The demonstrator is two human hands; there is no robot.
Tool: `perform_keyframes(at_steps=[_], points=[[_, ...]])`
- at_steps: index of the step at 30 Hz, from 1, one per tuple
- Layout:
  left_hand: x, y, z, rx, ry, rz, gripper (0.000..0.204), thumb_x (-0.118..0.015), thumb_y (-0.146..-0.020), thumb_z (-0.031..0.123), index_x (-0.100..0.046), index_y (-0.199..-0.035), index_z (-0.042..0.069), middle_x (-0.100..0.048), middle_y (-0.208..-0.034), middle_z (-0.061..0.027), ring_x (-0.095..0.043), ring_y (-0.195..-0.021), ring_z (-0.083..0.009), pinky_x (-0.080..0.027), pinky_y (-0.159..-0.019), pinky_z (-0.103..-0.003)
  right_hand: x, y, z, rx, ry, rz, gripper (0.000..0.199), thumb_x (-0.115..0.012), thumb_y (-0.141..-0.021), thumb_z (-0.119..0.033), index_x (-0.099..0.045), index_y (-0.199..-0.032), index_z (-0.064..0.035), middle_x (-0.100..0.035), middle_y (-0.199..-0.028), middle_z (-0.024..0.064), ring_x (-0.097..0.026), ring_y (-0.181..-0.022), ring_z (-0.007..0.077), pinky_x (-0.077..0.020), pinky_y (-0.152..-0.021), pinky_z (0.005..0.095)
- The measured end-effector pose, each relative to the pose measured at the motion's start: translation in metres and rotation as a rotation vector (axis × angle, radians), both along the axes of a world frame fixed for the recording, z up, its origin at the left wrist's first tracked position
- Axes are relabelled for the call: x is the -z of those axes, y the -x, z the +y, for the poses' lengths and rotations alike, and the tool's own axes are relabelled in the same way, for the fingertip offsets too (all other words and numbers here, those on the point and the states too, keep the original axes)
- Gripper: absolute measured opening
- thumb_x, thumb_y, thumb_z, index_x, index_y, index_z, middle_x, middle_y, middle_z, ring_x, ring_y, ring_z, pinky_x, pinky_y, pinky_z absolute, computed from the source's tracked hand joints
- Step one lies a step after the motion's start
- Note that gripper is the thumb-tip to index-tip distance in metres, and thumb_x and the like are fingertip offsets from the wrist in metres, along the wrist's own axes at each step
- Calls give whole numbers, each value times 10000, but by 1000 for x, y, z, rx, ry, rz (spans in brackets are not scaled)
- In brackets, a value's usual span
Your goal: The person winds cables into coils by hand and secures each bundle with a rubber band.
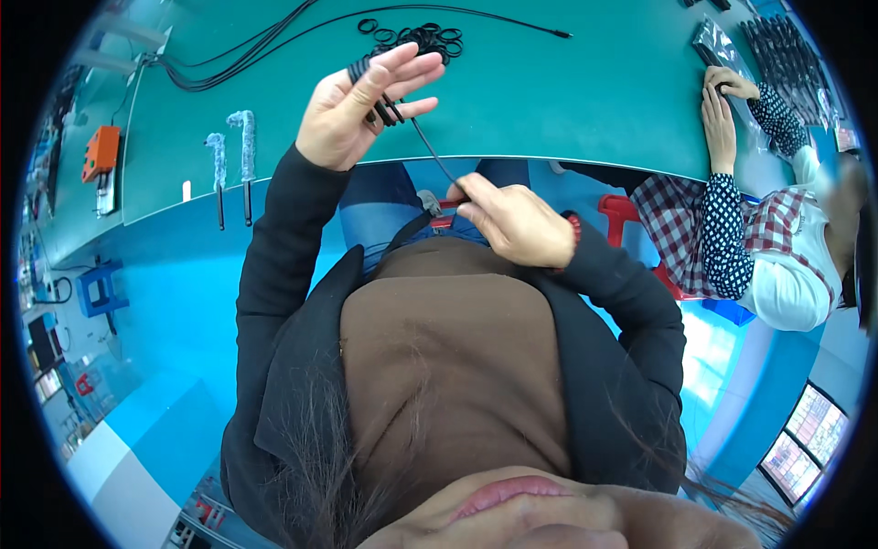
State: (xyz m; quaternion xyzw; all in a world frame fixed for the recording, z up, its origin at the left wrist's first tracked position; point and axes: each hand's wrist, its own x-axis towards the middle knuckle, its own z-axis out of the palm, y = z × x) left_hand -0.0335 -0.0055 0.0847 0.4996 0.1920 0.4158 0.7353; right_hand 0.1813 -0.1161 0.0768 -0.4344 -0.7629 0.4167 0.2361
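A black cable (424, 142) is looped several times around the fingers of my left hand (337, 117), which is raised over the near edge of the green table. Those fingers are stretched out, with the loops lying across them. From the loops, a length of cable runs down to my right hand (519, 224). There, thumb and fingers pinch it closed in front of my body. Just beyond my left hand lies a pile of small black rings (426, 37), partly hidden by the fingertips.
Long black cables (251, 57) lie across the far left of the table (567, 101). Two plastic-wrapped rods (247, 151) hang at its near edge, beside an orange box (101, 154). At right, a co-worker's hands (721, 114) handle something near bagged black cables (786, 64). A red stool (617, 212) stands below.
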Motion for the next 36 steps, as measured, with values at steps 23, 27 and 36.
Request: perform_keyframes(at_steps=[23,27,36], points=[[3,-15,-15,-33,-116,148,452,-460,-983,197,-376,-1362,-35,-442,-1358,-223,-500,-1210,-319,-446,-982,-402,-34,-15,31,18,-678,-144,76,-588,-750,-49,-543,-807,-71,-565,-713,85,-588,-666,275,-474,-565,374],[5,-11,-24,188,-71,230,446,-445,-991,217,-387,-1360,-25,-574,-1226,-186,-591,-1085,-269,-473,-934,-366,-28,-11,82,48,-808,-101,100,-613,-785,-19,-601,-884,-34,-620,-886,103,-613,-788,257,-504,-640,327],[14,-13,-18,310,28,54,325,-435,-993,231,-535,-1132,-45,-629,-808,-90,-655,-924,-268,-523,-809,-331,14,4,94,-148,439,649,392,-380,-1009,-291,-512,-1258,-18,-616,-1003,79,-599,-895,135,-476,-839,280]])
